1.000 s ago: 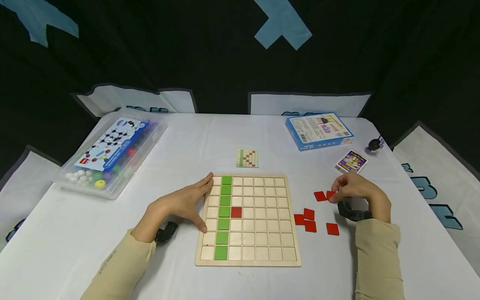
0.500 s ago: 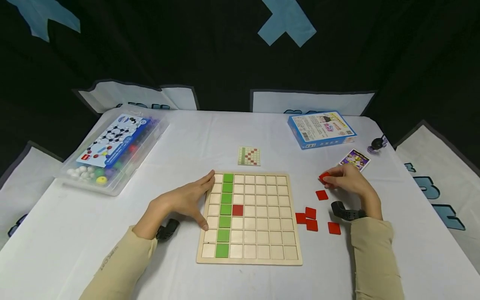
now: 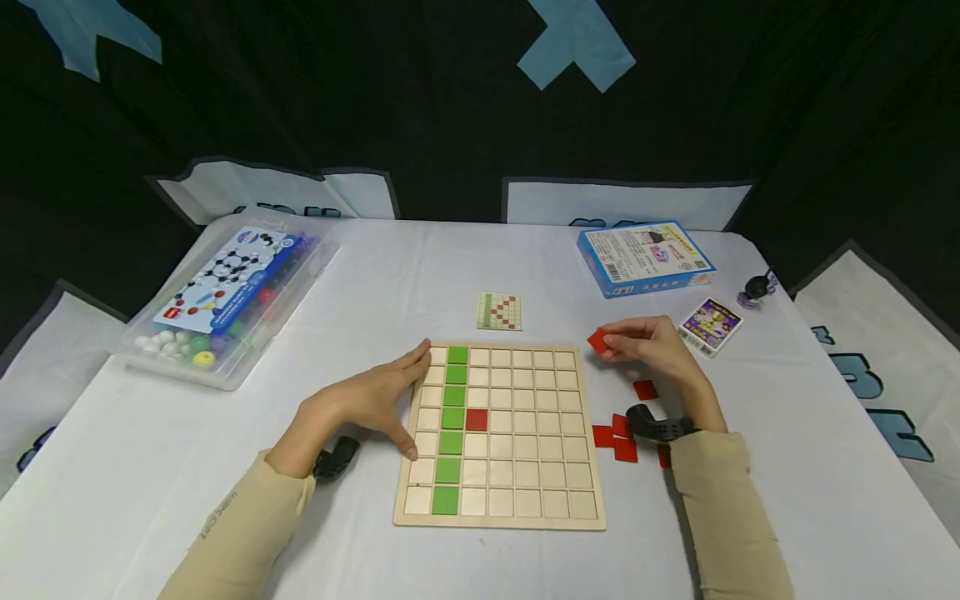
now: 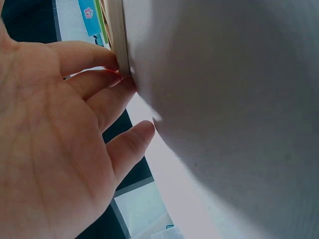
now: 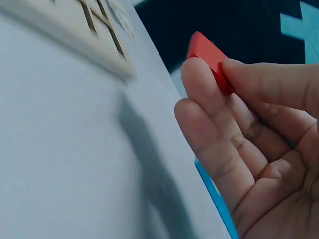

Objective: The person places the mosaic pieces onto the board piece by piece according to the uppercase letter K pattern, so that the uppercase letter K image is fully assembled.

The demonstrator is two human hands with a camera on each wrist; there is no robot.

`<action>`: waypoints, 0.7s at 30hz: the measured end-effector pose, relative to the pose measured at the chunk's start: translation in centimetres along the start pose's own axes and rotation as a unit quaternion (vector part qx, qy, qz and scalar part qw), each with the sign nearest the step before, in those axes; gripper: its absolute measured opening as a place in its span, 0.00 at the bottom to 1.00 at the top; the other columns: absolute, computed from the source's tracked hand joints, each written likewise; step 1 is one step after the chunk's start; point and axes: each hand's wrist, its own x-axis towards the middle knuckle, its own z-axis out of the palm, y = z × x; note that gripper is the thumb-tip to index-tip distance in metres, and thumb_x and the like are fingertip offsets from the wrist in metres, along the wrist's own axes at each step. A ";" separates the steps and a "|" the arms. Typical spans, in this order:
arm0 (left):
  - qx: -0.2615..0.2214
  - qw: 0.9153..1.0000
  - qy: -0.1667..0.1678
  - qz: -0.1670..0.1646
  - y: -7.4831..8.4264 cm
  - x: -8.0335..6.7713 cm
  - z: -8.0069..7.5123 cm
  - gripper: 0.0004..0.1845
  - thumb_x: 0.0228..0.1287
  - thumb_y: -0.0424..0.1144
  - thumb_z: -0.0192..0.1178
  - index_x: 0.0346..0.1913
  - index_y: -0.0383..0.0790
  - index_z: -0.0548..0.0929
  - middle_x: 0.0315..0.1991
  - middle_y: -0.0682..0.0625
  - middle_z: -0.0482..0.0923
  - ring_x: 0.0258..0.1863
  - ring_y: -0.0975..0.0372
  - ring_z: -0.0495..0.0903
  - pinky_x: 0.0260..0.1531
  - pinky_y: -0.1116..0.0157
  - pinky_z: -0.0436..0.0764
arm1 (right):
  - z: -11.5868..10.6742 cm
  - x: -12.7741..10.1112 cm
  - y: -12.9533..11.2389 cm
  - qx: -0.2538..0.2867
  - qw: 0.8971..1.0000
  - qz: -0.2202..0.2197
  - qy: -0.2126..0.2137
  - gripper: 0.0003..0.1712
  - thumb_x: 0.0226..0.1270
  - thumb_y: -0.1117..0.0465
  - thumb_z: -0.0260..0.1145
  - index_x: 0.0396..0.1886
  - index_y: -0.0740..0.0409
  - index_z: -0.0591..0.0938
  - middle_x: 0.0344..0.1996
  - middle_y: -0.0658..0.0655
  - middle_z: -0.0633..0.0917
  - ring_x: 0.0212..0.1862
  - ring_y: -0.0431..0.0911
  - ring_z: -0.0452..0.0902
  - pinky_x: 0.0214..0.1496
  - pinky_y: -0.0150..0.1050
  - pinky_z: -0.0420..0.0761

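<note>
A wooden grid board (image 3: 498, 524) lies in the middle of the white table. Green tiles (image 3: 452, 418) fill its second column, and a single red tile (image 3: 476, 419) sits in the third. My left hand (image 3: 360, 402) rests on the board's left edge, fingers spread; the left wrist view shows its fingertips against the wooden side. Above the table, just off the board's upper right corner, my right hand (image 3: 652, 350) pinches a red square tile (image 5: 209, 54) between thumb and fingers. Several loose red tiles (image 3: 626, 450) lie right of the board, one partly behind the right forearm.
A small pattern card (image 3: 499, 312) lies beyond the board. To the right are a purple card (image 3: 711, 325), a blue box (image 3: 647, 258) and a small dark object (image 3: 757, 287). A clear plastic case (image 3: 232, 300) of coloured balls stands at the left.
My right hand has picked up a red tile from beside the purple card and carried it left toward the board. The left hand stays at the board's edge.
</note>
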 end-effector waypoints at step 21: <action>0.004 1.000 -0.002 0.001 0.1 0.0 0.0 0.73 0.31 0.55 0.81 0.75 0.29 0.44 0.78 0.39 0.31 0.76 0.44 0.43 0.71 0.46 0.57 | 11.6 1.6 -3.7 -0.100 0.988 -0.016 -0.119 0.11 0.60 0.68 0.65 0.41 0.69 0.86 0.31 0.63 0.88 0.23 0.41 0.83 0.27 0.35 0.82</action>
